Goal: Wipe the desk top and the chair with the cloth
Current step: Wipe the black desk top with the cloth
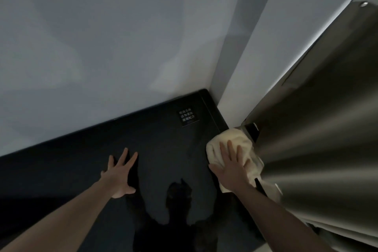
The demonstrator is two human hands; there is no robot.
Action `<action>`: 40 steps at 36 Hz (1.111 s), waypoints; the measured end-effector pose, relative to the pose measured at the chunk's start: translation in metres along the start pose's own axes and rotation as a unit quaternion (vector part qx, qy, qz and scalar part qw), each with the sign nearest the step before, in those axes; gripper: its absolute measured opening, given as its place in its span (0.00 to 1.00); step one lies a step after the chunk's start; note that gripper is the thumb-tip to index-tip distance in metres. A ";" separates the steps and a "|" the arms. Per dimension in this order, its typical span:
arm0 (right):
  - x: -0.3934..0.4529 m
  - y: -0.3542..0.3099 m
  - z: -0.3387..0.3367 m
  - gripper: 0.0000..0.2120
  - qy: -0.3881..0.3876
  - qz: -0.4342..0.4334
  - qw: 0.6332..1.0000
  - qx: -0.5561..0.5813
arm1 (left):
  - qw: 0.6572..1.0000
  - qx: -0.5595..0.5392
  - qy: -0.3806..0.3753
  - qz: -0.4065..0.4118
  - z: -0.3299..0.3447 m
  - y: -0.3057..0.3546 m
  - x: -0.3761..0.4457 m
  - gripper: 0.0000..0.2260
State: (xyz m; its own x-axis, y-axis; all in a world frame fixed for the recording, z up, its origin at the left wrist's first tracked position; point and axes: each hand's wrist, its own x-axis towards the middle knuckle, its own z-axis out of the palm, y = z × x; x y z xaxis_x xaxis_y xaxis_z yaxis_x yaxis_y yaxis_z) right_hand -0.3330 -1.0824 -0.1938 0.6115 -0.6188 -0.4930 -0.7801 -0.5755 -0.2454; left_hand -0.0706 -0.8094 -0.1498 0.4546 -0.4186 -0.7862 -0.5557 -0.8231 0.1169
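Fingers (231, 149) of right hand (232, 166) straight, flat on cloth (235, 139) at desk (159, 149) right edge; left hand (120, 172) spread, bare, well apart; far right corner just beyond

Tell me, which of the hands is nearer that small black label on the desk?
Right. The right hand presses the cloth just below-right of the label; the left hand lies flat further left.

Soft, nubby cream terry cloth (235, 145) under right-hand fingers (230, 150). Dark desk top (163, 149) under left-hand fingers (122, 158): smooth, semi-gloss, faintly reflective. Glossy black label (187, 118) beyond fingertips. Brushed, satin metal panel (319, 149) just right of cloth. Matt painted wall (122, 37) behind.
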 end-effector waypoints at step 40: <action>-0.046 -0.090 0.061 0.28 0.087 0.168 0.977 0.093 | 0.992 0.034 0.020 0.120 0.029 -0.094 -0.030 0.48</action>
State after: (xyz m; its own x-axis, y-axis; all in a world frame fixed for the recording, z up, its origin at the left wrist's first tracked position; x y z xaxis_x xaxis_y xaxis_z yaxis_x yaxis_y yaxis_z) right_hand -0.2990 -0.9696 -0.2003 0.3167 -0.8471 -0.4268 -0.9416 -0.2265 -0.2492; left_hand -0.0524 -0.7086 -0.1543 0.3305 -0.6152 -0.7158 -0.6961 -0.6710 0.2553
